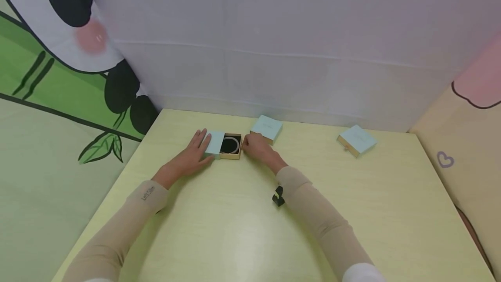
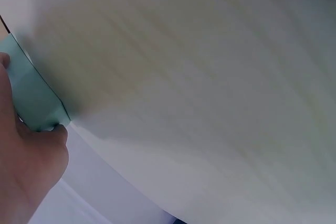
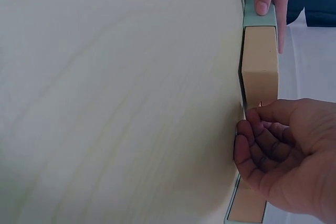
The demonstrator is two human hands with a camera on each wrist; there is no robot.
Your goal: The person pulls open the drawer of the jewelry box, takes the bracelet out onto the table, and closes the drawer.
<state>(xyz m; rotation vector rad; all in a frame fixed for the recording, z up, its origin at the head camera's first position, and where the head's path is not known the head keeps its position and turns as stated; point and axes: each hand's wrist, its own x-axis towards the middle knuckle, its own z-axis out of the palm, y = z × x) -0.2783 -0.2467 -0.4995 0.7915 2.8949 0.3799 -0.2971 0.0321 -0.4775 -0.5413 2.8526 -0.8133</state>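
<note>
A light-blue drawer box lies at the left of the table, its tan drawer [image 1: 231,157] slid partway out of the blue sleeve [image 1: 214,143]. Inside, a silvery ring-shaped bangle [image 1: 237,144] rests on a black lining. My left hand [image 1: 191,156] holds the sleeve, thumb along the near side and fingers across the top and far side. At the drawer's right end, my right hand [image 1: 256,146] has its fingers curled, with thumb and index finger pinching a small pull tab [image 3: 260,104] that is mostly hidden by the fingertips.
Just behind my right hand sits a second light-blue box [image 1: 268,127], closed. A third closed box [image 1: 357,139] lies further right. The pale wooden table [image 1: 242,221] meets a hanging white cloth [image 1: 297,86] at its back edge.
</note>
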